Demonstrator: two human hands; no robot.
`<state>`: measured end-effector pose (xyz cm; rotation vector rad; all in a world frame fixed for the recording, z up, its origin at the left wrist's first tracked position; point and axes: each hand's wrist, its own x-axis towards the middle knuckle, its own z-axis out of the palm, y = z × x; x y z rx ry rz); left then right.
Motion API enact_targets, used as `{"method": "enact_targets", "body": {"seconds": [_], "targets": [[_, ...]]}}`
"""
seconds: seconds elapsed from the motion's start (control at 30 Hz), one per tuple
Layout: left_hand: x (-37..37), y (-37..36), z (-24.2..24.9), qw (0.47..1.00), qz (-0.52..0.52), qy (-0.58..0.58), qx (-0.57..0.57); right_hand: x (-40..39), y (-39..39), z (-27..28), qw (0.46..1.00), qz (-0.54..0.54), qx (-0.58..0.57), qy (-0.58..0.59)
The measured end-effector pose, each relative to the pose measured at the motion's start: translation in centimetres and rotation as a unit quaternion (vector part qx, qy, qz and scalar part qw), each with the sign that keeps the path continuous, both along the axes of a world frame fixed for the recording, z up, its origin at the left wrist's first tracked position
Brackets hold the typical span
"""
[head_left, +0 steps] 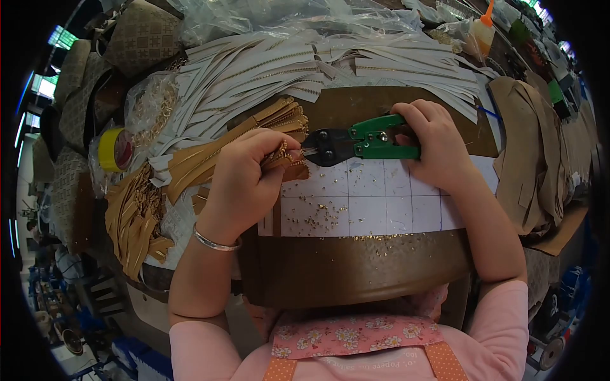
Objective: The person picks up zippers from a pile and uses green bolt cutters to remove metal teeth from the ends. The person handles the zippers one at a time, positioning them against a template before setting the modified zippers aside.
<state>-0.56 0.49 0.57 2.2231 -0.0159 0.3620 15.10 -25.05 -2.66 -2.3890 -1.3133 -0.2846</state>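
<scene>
My left hand [251, 174] is closed on a brown zipper strip [279, 155] with gold teeth, pinching its end. My right hand [435, 143] wraps around the green handles of a pair of cutting pliers [372, 141]. Their black jaws point left and meet the zipper end right at my left fingertips. A bundle of brown zippers [216, 149] lies behind and beside my left hand. Below the tool, a white gridded sheet [394, 213] is scattered with small gold zipper teeth [321, 216].
White zipper strips [248, 76] spread across the back. More brown zippers [133, 216] pile at left, near a yellow tape roll [115, 150]. Brown fabric pieces [534, 152] are stacked at right. A bottle with an orange tip [483, 30] stands at back right.
</scene>
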Motion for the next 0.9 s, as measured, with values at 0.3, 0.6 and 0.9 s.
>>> {"method": "enact_targets", "body": {"seconds": [0.3, 0.6, 0.9], "targets": [[0.13, -0.26, -0.13, 0.999, 0.020, -0.002, 0.026, 0.04, -0.06, 0.01, 1.000, 0.000, -0.007, -0.004], [-0.02, -0.30, 0.25, 0.999, 0.006, 0.012, 0.037, -0.24, -0.06, 0.25, 1.000, 0.003, -0.007, 0.002], [-0.07, 0.63, 0.78, 0.995, -0.063, 0.050, -0.060, 0.10, -0.12, -0.20, 0.999, 0.043, 0.018, 0.017]]}}
